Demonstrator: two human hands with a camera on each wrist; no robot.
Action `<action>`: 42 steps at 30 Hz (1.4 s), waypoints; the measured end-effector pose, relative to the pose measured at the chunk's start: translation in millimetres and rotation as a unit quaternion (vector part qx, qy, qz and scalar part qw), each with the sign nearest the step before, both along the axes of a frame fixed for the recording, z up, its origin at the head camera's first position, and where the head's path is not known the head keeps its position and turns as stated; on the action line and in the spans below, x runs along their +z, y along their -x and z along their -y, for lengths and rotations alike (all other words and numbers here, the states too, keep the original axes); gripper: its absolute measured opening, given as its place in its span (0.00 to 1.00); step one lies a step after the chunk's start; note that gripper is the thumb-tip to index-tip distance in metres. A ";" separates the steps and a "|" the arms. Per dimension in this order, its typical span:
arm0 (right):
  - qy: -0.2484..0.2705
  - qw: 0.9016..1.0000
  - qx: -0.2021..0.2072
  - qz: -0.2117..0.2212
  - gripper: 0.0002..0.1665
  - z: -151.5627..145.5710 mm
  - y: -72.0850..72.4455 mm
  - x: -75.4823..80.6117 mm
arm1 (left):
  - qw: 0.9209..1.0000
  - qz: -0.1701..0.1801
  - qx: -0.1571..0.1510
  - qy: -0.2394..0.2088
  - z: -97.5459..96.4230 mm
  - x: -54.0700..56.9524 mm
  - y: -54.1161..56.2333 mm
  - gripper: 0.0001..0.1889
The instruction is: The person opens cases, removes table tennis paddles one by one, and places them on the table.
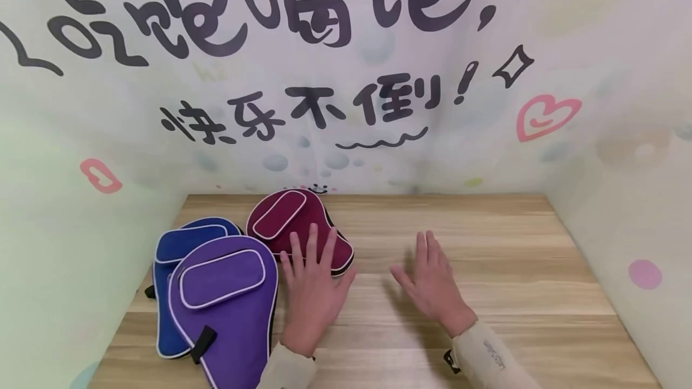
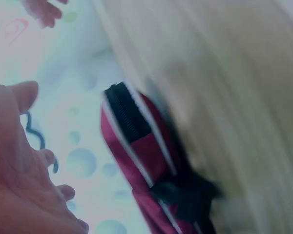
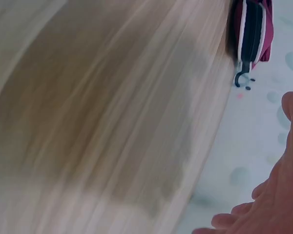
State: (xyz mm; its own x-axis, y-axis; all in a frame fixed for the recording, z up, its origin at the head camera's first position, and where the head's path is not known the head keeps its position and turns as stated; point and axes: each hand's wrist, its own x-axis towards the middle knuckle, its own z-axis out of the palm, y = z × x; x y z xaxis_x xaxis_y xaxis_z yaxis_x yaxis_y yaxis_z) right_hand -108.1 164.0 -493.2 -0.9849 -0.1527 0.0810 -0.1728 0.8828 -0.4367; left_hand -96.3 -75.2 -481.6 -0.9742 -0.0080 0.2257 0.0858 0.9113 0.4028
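Three zippered, paddle-shaped cases with white piping lie on the wooden table. The maroon case [image 1: 292,221] is at the back, its zipper edge showing in the left wrist view [image 2: 141,141]. In front and to the left, a purple case [image 1: 227,293] overlaps a blue case [image 1: 167,293]. My left hand [image 1: 313,293], fingers spread, is over the near edge of the maroon case and hides part of it; in the left wrist view there is a gap between them. To the right, my right hand [image 1: 432,287] hovers above the table with fingers extended, holding nothing.
The wooden table [image 1: 476,227] meets a printed backdrop [image 1: 378,167] with dark lettering at its back edge. Pale side walls [image 1: 622,215] stand left and right. Black straps [image 1: 203,344] stick out from the purple and blue cases.
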 end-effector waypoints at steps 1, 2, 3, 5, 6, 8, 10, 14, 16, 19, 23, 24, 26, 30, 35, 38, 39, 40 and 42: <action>0.002 1.000 0.006 -0.005 0.55 4.1 0.4 0.9 | 1.000 -0.002 0.006 0.003 2.4 3.1 -0.3 0.44; 0.001 1.000 0.013 -0.010 0.55 8.9 0.5 1.9 | 1.000 -0.003 0.012 0.005 5.3 6.5 -0.4 0.43; 0.002 1.000 0.020 -0.016 0.55 14.3 0.8 2.9 | 1.000 -0.006 0.018 0.006 8.8 10.9 -0.7 0.43; -0.003 0.999 0.035 -0.023 0.56 27.1 0.7 5.1 | 1.000 -0.006 0.028 0.003 17.3 20.2 -0.9 0.43; -0.006 0.999 0.044 -0.027 0.56 34.2 0.3 6.5 | 0.999 -0.006 0.033 0.001 22.0 25.4 -0.7 0.43; -0.012 0.997 0.062 -0.036 0.56 49.3 -1.0 9.9 | 0.999 -0.006 0.047 -0.006 32.3 36.1 0.5 0.43; -0.023 0.995 0.085 -0.040 0.55 64.6 -3.7 13.1 | 0.998 -0.008 0.064 -0.009 43.3 45.5 2.5 0.43; -0.056 0.988 0.137 -0.039 0.55 94.9 -13.4 17.2 | 0.995 -0.014 0.103 -0.008 68.2 58.9 6.2 0.42; -0.064 0.984 0.160 -0.044 0.56 108.8 -19.7 17.2 | 0.993 -0.006 0.119 -0.010 81.0 63.8 6.5 0.42; -0.060 0.980 0.182 -0.060 0.54 127.0 -28.6 14.8 | 0.990 0.028 0.139 -0.016 98.5 68.5 5.0 0.43; -0.021 0.977 0.204 -0.056 0.49 147.7 -39.1 12.0 | 0.984 0.085 0.155 -0.028 117.4 67.9 1.3 0.45; -0.011 0.977 0.209 -0.049 0.48 152.8 -41.3 11.4 | 0.983 0.096 0.156 -0.031 121.2 66.8 0.2 0.45; 0.015 0.976 0.217 -0.009 0.48 163.0 -45.7 11.0 | 0.981 0.108 0.156 -0.034 127.8 63.4 -1.8 0.45; 0.059 0.970 0.220 0.084 0.50 181.7 -50.2 9.4 | 0.980 0.110 0.160 -0.035 137.5 56.7 -3.3 0.44; 0.137 0.951 0.198 0.194 0.52 195.7 -51.5 8.2 | 0.976 0.121 0.175 -0.035 147.5 55.1 -2.7 0.45; 0.202 0.929 0.197 0.239 0.47 201.9 -50.9 4.9 | 0.971 0.141 0.187 -0.042 152.3 56.6 -4.9 0.46; 0.223 0.922 0.204 0.242 0.44 203.9 -50.4 3.0 | 0.969 0.148 0.192 -0.042 153.5 56.9 -5.9 0.46; 0.242 0.915 0.216 0.241 0.40 205.9 -50.0 1.0 | 0.968 0.153 0.195 -0.042 154.4 56.8 -6.9 0.46; 0.281 0.897 0.248 0.233 0.34 209.8 -49.1 -2.8 | 0.966 0.159 0.199 -0.033 155.5 56.2 -8.5 0.45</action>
State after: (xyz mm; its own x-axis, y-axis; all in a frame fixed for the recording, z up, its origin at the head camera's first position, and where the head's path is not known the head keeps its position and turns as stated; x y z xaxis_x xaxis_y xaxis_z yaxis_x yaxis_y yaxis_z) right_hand -59.0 -45.8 -496.0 -0.7546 -0.6451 -0.1201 -0.1661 0.3650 -0.9161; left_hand -87.8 -230.7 -425.4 -0.9109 -0.4004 -0.0994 -0.4042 0.8180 0.4092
